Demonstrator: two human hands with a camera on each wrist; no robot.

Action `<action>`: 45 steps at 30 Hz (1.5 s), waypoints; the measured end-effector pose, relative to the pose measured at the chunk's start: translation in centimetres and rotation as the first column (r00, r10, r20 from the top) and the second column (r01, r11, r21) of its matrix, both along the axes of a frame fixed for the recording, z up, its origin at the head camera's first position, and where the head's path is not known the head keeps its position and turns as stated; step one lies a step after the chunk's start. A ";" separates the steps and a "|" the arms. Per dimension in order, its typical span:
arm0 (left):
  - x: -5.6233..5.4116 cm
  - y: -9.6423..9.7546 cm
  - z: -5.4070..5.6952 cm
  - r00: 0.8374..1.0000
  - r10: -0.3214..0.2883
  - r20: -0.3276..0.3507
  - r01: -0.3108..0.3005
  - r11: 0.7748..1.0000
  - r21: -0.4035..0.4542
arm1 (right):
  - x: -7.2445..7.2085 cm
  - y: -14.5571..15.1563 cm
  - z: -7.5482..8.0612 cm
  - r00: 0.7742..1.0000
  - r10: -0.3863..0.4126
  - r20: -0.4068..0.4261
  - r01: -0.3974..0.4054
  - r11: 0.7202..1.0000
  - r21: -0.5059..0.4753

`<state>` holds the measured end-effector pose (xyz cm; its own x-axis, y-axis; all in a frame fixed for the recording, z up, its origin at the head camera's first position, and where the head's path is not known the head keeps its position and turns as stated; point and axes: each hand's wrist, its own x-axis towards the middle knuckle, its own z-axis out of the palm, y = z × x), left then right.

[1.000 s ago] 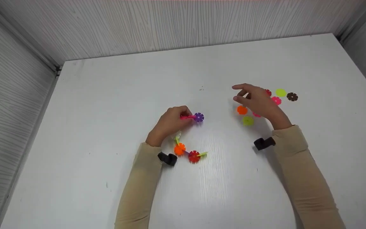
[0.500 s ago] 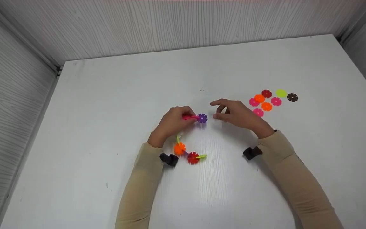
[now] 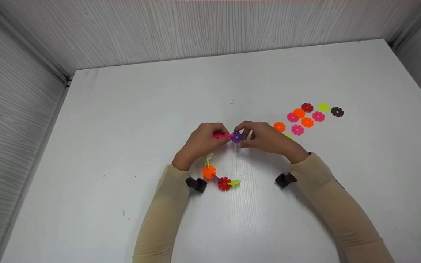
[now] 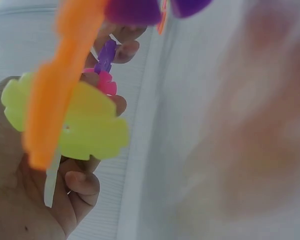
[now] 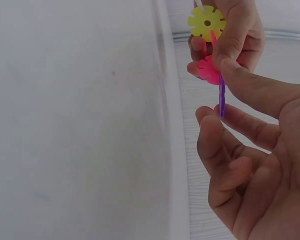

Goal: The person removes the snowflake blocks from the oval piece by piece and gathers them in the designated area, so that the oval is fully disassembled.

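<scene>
- Pinching pink disc (image 3: 218, 135) in left hand (image 3: 204, 139), frame centre
- Right hand (image 3: 269, 138) grips purple disc (image 3: 236, 137) by opposite edges
- Disc chain (image 3: 209, 172) curls below centre
- Probably light, stiff, slick plastic (joints may pop); best held close to the slots

Solid colour is being shown by a purple notched plastic disc (image 3: 236, 137), a pink notched plastic disc (image 5: 207, 71), a yellow-green notched plastic disc (image 4: 92, 135) and a plain beige cloth sleeve (image 3: 163, 215); grey wood-grain streaks are being displayed by a whitish flat panel (image 3: 210, 29).
</scene>
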<state>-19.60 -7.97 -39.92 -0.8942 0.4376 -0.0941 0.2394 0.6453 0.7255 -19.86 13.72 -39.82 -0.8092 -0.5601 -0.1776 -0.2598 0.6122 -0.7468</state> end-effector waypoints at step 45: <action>-0.3 -2.4 0.5 0.990 0.042 0.137 -0.017 0.984 -0.176 | -1.5 4.2 1.8 0.985 -0.123 -0.122 0.130 0.990 0.048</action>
<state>-19.85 -10.39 -39.38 -0.8792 0.3767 -0.2917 0.1222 0.7700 0.6263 -21.34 17.90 -38.04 -0.8899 -0.4440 -0.1048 -0.2621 0.6855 -0.6792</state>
